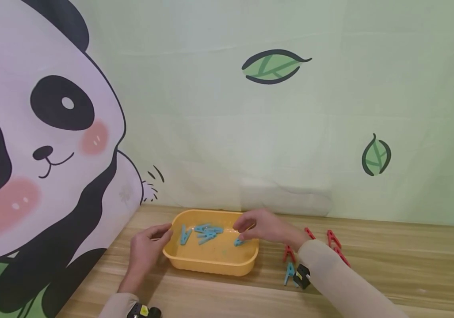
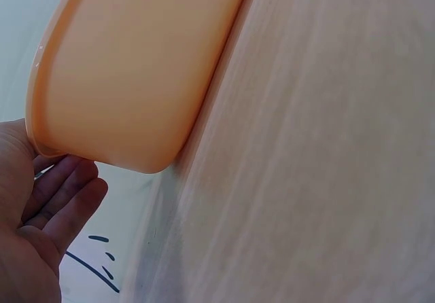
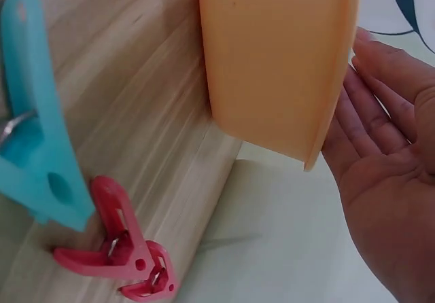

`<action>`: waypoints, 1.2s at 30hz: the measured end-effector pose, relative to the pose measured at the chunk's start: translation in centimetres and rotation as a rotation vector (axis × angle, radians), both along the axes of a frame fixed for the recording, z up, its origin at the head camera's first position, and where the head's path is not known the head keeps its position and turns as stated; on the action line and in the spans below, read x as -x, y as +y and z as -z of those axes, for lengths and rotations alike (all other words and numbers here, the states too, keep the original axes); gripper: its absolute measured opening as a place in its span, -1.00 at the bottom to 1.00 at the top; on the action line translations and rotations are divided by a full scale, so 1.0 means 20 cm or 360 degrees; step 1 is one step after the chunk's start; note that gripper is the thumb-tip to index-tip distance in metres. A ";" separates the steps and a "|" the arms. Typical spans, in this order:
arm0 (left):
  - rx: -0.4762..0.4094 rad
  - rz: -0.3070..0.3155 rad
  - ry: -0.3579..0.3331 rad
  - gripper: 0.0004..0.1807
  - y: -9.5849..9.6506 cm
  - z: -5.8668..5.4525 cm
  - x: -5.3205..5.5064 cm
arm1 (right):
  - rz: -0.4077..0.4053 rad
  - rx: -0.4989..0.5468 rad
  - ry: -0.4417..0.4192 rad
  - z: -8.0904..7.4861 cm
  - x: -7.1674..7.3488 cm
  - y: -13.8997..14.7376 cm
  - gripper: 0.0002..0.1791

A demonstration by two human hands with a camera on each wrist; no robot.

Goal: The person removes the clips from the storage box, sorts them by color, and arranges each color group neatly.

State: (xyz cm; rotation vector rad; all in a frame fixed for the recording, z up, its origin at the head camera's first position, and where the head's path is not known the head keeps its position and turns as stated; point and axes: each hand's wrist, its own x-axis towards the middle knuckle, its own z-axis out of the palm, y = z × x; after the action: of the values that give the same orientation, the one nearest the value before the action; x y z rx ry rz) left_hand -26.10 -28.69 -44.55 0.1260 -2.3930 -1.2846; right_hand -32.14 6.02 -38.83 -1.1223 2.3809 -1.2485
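Where red, four clips (image 1: pixel 333 239) near basin (image 1: pixel 211 267)

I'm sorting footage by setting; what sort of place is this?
Possibly a staged tabletop play corner: a panda-print backdrop behind a wood-grain table with a yellow tub of blue clothespins.

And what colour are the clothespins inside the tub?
Light blue; the clothespins show best from the head.
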 end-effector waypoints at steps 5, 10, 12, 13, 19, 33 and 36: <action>0.0017 -0.0009 0.0020 -0.71 0.00 0.01 0.00 | -0.0022 -0.0125 0.0072 0.00 0.02 -0.04 -0.76; 0.0021 -0.0008 0.0020 -0.71 0.00 0.00 0.00 | -0.0067 -0.0275 0.0159 0.02 0.04 -0.07 -0.74; 0.0023 -0.0008 0.0012 -0.71 0.00 0.00 0.00 | -0.0086 -0.0315 0.0194 0.02 0.05 -0.07 -0.72; 0.0023 -0.0007 0.0008 -0.71 0.00 0.00 0.00 | -0.0088 -0.0339 0.0214 0.02 0.05 -0.08 -0.72; 0.0023 -0.0013 0.0025 -0.72 0.00 0.00 0.00 | -0.0084 -0.0463 0.0329 0.03 0.06 -0.11 -0.74; 0.0055 -0.0026 0.0083 -0.75 0.00 0.01 0.01 | -0.0078 -0.0554 0.0507 0.04 0.04 -0.16 -0.74; 0.0060 -0.0037 0.0080 -0.75 0.00 0.01 0.01 | -0.0096 -0.0546 0.0514 0.05 0.04 -0.17 -0.71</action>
State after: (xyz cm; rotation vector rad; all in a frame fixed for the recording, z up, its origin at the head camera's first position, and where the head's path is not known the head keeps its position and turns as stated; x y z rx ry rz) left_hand -26.26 -28.63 -44.74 0.1088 -2.3654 -1.2171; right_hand -32.98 2.69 -39.81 -1.3484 2.6306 -0.6400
